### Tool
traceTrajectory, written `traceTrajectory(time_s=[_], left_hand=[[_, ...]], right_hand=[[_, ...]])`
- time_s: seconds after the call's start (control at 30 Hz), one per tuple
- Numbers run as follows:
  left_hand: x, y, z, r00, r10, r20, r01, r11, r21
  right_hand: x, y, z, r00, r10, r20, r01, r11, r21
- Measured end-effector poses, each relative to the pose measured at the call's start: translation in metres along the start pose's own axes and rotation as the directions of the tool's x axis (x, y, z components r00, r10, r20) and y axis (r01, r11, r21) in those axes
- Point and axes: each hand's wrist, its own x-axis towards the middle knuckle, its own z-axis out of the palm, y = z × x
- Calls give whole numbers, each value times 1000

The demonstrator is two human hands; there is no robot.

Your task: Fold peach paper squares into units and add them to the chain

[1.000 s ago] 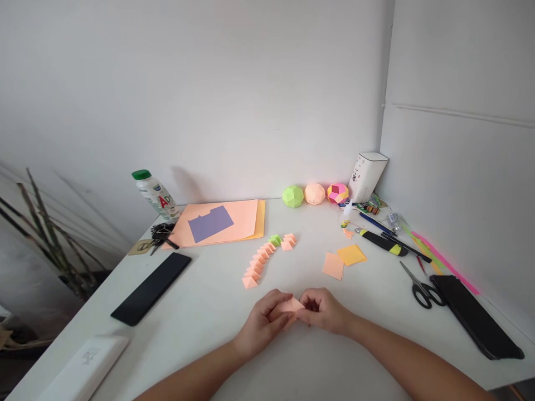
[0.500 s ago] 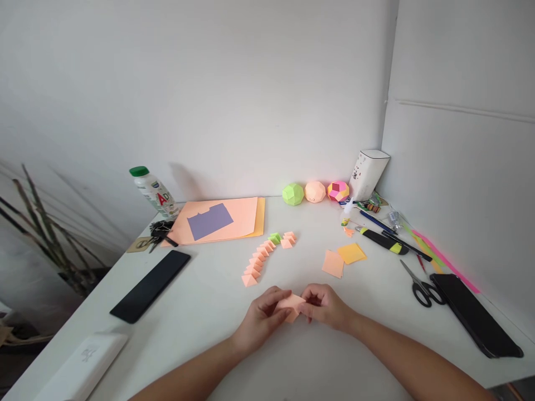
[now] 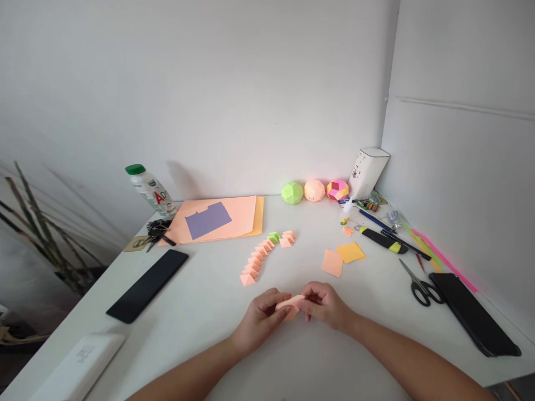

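Observation:
A small piece of peach paper [image 3: 292,303], partly folded, is held between both hands above the near middle of the table. My left hand [image 3: 262,320] pinches its left side between thumb and fingers. My right hand [image 3: 324,306] pinches its right edge, the fingertips partly hidden. Beyond my left hand, a curved row of folded peach pieces [image 3: 256,260] leads up to green folded pieces [image 3: 273,238]. A few more peach folded pieces [image 3: 287,239] stand to their right. Flat peach squares [image 3: 332,263] and yellow squares [image 3: 351,252] lie beyond my right hand.
Paper balls [image 3: 314,190] line the back wall. At right are a cutter [image 3: 382,239], scissors [image 3: 421,284] and a black case [image 3: 474,314]. At left are large peach sheets [image 3: 242,214], a bottle [image 3: 152,192], keys [image 3: 159,228], a black phone [image 3: 148,285] and a white box [image 3: 79,367].
The peach paper in my hands has tilted, so its upper face looks narrower. Both hands keep their grip in nearly the same place, and the view has shifted slightly.

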Motion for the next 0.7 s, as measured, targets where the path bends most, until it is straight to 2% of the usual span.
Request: traceTrajectory(time_s=[0.33, 0.53, 0.7], left_hand=[[0, -2, 1, 999, 26, 42, -31, 992, 122], [-2, -3, 1, 997, 48, 65, -57, 988, 143], [-2, 2, 2, 978, 121, 172, -148, 976, 157]], right_hand=[[0, -1, 1, 999, -18, -30, 20, 998, 62], [1, 1, 0, 998, -61, 14, 61, 998, 19], [1, 4, 0, 997, -65, 28, 65, 998, 15]])
